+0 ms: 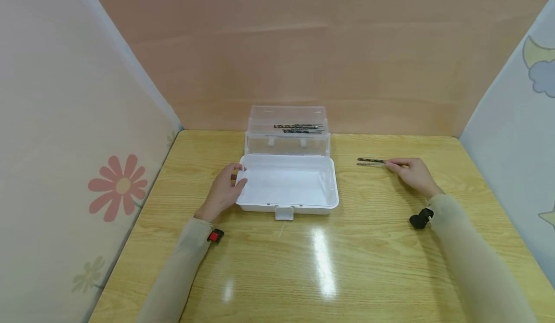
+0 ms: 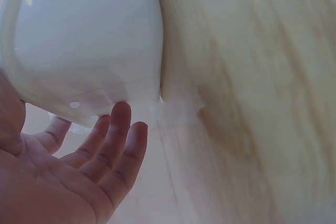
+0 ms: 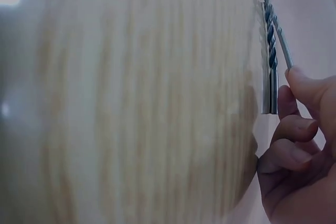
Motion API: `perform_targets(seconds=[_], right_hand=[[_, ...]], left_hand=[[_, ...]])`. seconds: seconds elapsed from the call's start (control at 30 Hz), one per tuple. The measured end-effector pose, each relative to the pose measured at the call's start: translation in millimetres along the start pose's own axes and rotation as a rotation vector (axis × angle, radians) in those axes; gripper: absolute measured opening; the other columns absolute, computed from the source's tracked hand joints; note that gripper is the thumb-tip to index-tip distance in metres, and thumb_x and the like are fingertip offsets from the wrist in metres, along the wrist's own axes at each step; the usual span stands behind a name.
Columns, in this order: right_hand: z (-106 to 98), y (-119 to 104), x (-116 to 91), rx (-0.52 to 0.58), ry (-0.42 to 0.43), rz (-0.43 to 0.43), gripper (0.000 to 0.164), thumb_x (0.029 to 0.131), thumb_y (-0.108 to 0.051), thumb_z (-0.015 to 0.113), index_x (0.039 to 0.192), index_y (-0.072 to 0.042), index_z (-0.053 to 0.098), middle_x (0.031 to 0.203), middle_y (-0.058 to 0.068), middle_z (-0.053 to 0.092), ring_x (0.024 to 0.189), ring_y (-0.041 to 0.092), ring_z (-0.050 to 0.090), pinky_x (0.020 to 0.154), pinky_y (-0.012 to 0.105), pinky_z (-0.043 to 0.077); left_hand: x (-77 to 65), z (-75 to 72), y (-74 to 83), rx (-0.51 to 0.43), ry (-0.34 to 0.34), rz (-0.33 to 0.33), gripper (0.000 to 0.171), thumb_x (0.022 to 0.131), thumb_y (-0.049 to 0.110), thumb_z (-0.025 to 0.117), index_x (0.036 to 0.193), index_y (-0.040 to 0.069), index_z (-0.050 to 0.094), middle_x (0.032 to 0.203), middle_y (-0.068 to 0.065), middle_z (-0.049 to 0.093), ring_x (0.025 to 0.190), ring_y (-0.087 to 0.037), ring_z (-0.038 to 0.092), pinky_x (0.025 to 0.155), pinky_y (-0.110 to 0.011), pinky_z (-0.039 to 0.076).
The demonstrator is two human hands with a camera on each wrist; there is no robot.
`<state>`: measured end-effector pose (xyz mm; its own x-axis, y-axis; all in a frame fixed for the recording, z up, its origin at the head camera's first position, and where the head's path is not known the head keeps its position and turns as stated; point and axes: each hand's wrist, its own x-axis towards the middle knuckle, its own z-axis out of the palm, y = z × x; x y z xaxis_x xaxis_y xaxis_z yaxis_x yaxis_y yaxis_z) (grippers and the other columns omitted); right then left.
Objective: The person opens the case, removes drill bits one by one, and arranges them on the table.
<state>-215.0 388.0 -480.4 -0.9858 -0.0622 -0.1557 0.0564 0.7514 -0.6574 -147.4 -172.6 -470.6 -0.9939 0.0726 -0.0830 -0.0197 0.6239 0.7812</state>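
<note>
A white plastic storage box [image 1: 286,209] sits on the table with its clear lid [image 1: 288,144] raised at the back. My left hand [image 1: 223,188] holds the box's left side, thumb over the rim, and the left wrist view shows its fingers [image 2: 122,124] curved by the outer wall. Several dark drill bits [image 1: 299,127] lie together in the upper part of the lid. To the right of the box, my right hand [image 1: 412,172] pinches a slim drill bit [image 3: 283,43] by its shank between thumb and index finger. Close beside it lies a thicker, dark drill bit [image 3: 271,61].
A white latch [image 1: 284,212] hangs at the box's front. The wooden table [image 1: 260,275] meets an orange-brown backdrop [image 1: 295,48] behind and pale printed panels on both sides. Glare marks the table's front half.
</note>
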Motion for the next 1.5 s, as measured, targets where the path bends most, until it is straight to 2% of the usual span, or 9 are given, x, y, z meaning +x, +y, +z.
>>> perform_targets(seconds=[0.43,0.83,1.5], right_hand=[[-2.6,12.0,2.7,-0.038,-0.019,-0.028,0.057,0.111,-0.046,0.054,0.141,0.001,0.066,0.149,0.03,0.058,0.142,0.055,0.048,0.115,0.072,0.037],[-1.8,2.6,3.5,-0.034,-0.039,0.021,0.056,0.112,-0.043,0.053,0.141,0.002,0.065,0.15,0.031,0.056,0.144,0.056,0.044,0.118,0.072,0.034],[4.3,7.1,1.5,-0.009,0.042,0.012,0.054,0.11,-0.043,0.057,0.138,0.002,0.068,0.144,0.029,0.061,0.142,0.054,0.049,0.117,0.069,0.037]], left_hand=[[1.8,0.4,-3.2,0.008,-0.002,0.018,0.038,0.109,0.024,0.06,0.143,0.01,0.053,0.148,-0.017,0.056,0.127,-0.037,0.059,0.101,-0.053,0.055],[2.1,0.6,-2.6,-0.001,-0.004,0.006,0.037,0.109,0.024,0.06,0.143,0.011,0.054,0.149,-0.015,0.056,0.126,-0.036,0.059,0.102,-0.052,0.055],[4.4,0.7,-4.2,-0.007,-0.006,0.013,0.036,0.108,0.025,0.061,0.142,0.012,0.054,0.148,-0.014,0.057,0.124,-0.036,0.06,0.1,-0.051,0.056]])
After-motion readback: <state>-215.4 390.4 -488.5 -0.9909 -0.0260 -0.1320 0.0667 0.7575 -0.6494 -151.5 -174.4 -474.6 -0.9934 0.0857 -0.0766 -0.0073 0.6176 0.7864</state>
